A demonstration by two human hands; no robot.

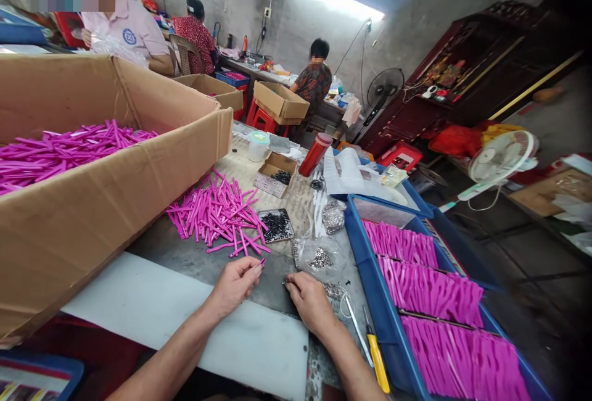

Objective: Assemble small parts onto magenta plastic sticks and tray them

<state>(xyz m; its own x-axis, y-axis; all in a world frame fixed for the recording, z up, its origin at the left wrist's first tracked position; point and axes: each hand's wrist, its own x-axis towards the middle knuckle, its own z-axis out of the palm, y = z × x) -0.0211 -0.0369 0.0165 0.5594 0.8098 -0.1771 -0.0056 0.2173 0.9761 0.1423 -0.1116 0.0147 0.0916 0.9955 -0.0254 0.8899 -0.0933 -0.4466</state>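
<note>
My left hand (237,285) is closed in a pinch over the table's front part. A magenta plastic strip (263,261) pokes out past its thumb and fingertips. Close by on the right, my right hand (308,299) is also pinched shut, with a small dark piece at its fingertips that is too small to name. Just beyond the hands lies a loose pile of magenta strips (217,210). Beside that pile sits a shallow tray of small black parts (276,226). A clear plastic bag (321,256) with small metal washers lies past my right hand.
A large cardboard box (115,203) of magenta strips stands at left. At right, a blue crate (370,302) holds rows of strips. A yellow screwdriver (377,358) lies beside it. Farther back are a small carton (275,174), a red cup (316,154) and several people at work.
</note>
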